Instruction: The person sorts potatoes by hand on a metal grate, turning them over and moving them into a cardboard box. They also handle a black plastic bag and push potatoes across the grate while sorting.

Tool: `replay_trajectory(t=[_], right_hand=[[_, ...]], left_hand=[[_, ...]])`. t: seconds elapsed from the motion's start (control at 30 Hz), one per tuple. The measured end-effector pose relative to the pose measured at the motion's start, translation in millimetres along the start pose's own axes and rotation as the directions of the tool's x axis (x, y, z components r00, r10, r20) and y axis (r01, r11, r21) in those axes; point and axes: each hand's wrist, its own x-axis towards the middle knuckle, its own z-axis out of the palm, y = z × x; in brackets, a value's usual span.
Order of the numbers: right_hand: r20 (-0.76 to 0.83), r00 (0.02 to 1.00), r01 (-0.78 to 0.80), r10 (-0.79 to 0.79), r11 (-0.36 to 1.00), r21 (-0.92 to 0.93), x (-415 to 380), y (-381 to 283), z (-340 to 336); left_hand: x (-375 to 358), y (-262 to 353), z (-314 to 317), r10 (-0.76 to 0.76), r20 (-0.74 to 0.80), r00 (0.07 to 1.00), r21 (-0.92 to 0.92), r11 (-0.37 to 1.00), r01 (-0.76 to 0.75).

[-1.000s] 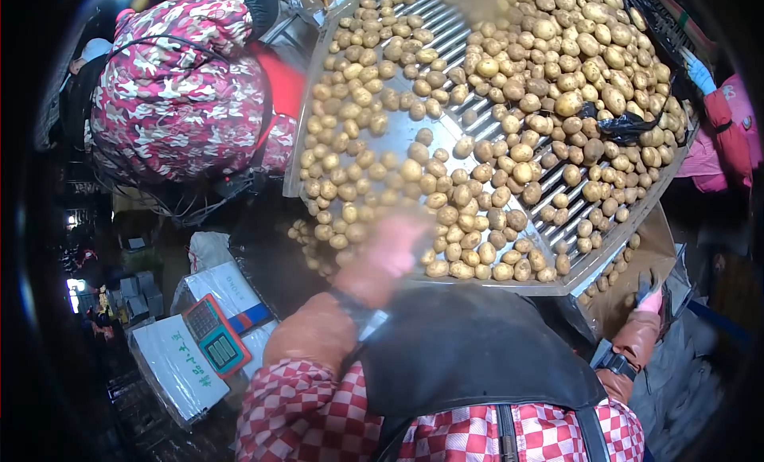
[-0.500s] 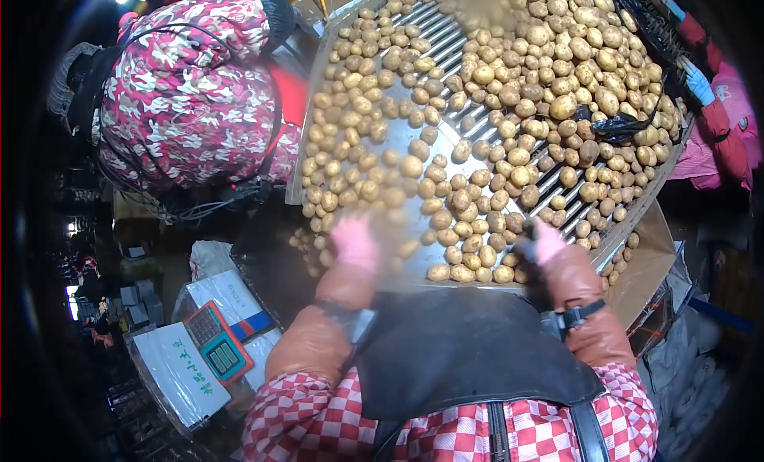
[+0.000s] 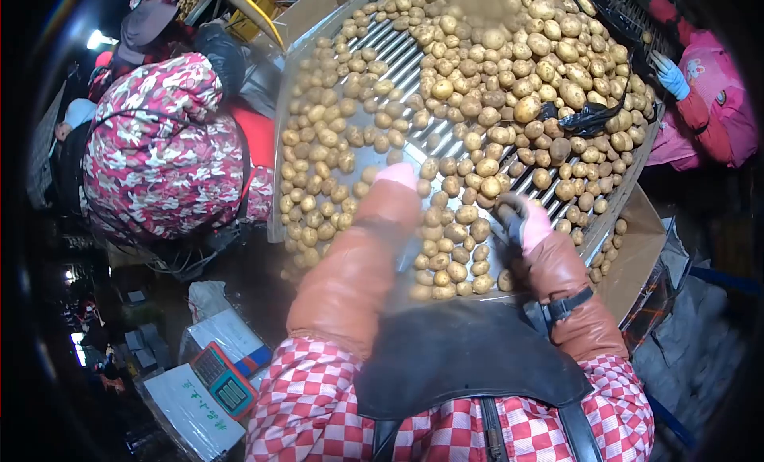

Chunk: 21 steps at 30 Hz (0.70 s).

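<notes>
Many potatoes (image 3: 454, 255) lie on a sorting table with metal slats (image 3: 398, 60) and a smooth metal plate (image 3: 370, 155). My left hand (image 3: 398, 174), in a pink glove, reaches forward over the plate among the potatoes; its fingers are hidden from view. My right hand (image 3: 519, 220), in a pink and dark grey glove, is beside the potatoes at the near right. Its fingers are apart and bent down toward the plate, with no potato visible in them.
A co-worker in a patterned jacket (image 3: 163, 144) stands at the left. Another person's blue-gloved hand (image 3: 672, 76) is at the right edge. Black plastic (image 3: 589, 120) lies on the potatoes. A scale (image 3: 223, 380) rests on boxes at lower left; a cardboard box (image 3: 637, 231) is at right.
My left hand has moved forward and right, from the near left potatoes to over the plate. My right hand has shifted slightly left and up. The whole view has shifted a little.
</notes>
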Motion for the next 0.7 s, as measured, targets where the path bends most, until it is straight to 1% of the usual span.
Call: replay_trajectory(t=[0.03,0.07,0.1,0.13,0.17,0.2,0.23,0.27,0.3,0.33,0.4,0.43,0.47,0.5,0.53,0.57,0.6,0.63,0.67,0.7], right_hand=[[-0.088,0.991,-0.093,0.098,0.994,0.054,8.1,-11.3,-8.1],[-0.103,0.972,-0.207,0.209,0.978,0.031,15.4,-27.3,-14.5],[-0.117,0.941,-0.319,0.318,0.948,0.011,22.6,-43.3,-20.7],[-0.055,0.955,-0.291,0.291,0.957,0.007,26.0,-31.8,-2.7],[0.007,0.965,-0.262,0.262,0.965,0.006,29.3,-20.4,15.2],[0.054,0.982,-0.175,0.180,0.981,-0.079,22.4,-18.0,34.0],[0.157,0.983,-0.062,0.090,0.983,-0.175,18.2,-31.4,39.4],[0.270,0.963,0.062,0.011,0.964,-0.259,14.4,-42.4,41.7],[0.376,0.915,0.289,-0.148,0.890,-0.353,12.4,-42.2,43.1],[0.422,0.895,0.300,-0.146,0.897,-0.325,14.1,-50.1,36.6],[0.423,0.862,0.318,-0.280,0.948,-0.020,21.3,-39.2,39.9],[0.578,0.816,-0.239,-0.013,0.903,0.357,23.6,-60.1,31.6],[0.611,0.790,-0.352,0.054,0.856,0.378,30.0,-63.9,35.9],[0.528,0.849,-0.291,0.026,0.856,0.426,33.6,-58.2,44.5],[0.433,0.901,-0.222,-0.004,0.855,0.469,37.7,-52.7,51.6],[0.460,0.885,-0.306,0.072,0.835,0.458,39.1,-63.6,44.8],[0.485,0.863,-0.386,0.145,0.808,0.445,39.5,-75.7,38.1],[0.475,0.872,-0.360,0.120,0.814,0.455,40.6,-71.5,37.4],[0.463,0.882,-0.331,0.091,0.819,0.468,41.5,-71.5,35.5],[0.511,0.851,-0.466,0.123,0.629,0.623,41.9,-75.3,34.7]], left_hand=[[7.0,-2.2,0.5,-0.050,-0.013,0.999,-0.046,0.998,0.050],[13.9,-4.6,1.1,-0.101,-0.026,0.995,-0.093,0.991,0.098],[14.8,-0.3,-4.6,-0.109,-0.056,0.993,0.018,0.994,0.110],[16.0,1.0,-9.6,-0.115,-0.091,0.989,0.128,0.984,0.126],[10.2,-5.3,-9.7,-0.066,-0.129,0.989,-0.074,0.996,0.057],[-5.7,-17.5,-3.5,-0.025,-0.175,0.984,-0.269,0.963,-0.023],[-21.5,-28.3,4.8,0.037,-0.185,0.982,-0.278,0.957,-0.088],[-37.3,-39.2,13.2,0.099,-0.193,0.976,-0.287,0.946,-0.153],[-52.5,-48.4,24.7,0.244,-0.142,0.959,-0.155,0.952,-0.265],[-67.7,-57.7,36.3,0.383,-0.087,0.920,-0.036,0.921,-0.387],[-86.7,-71.5,58.4,0.581,0.023,0.813,0.106,0.808,-0.580],[-93.3,-71.1,65.0,0.597,0.065,0.800,0.174,0.782,-0.598],[-98.2,-72.6,68.2,0.608,0.111,0.786,0.240,0.751,-0.615],[-89.5,-76.6,63.8,0.449,0.237,0.861,0.312,0.805,-0.505],[-74.9,-85.6,62.0,0.322,0.091,0.943,0.175,0.927,-0.333],[-56.8,-100.2,65.5,0.159,-0.034,0.987,0.006,0.987,-0.158],[-48.6,-103.2,59.0,-0.012,-0.068,0.998,-0.271,0.963,-0.007],[-40.3,-106.4,52.6,-0.182,-0.100,0.978,-0.541,0.835,0.100],[-39.9,-96.5,33.3,-0.305,-0.025,0.952,-0.816,0.556,0.157],[-36.9,-93.5,26.9,-0.301,0.032,0.953,-0.909,0.388,0.153]])
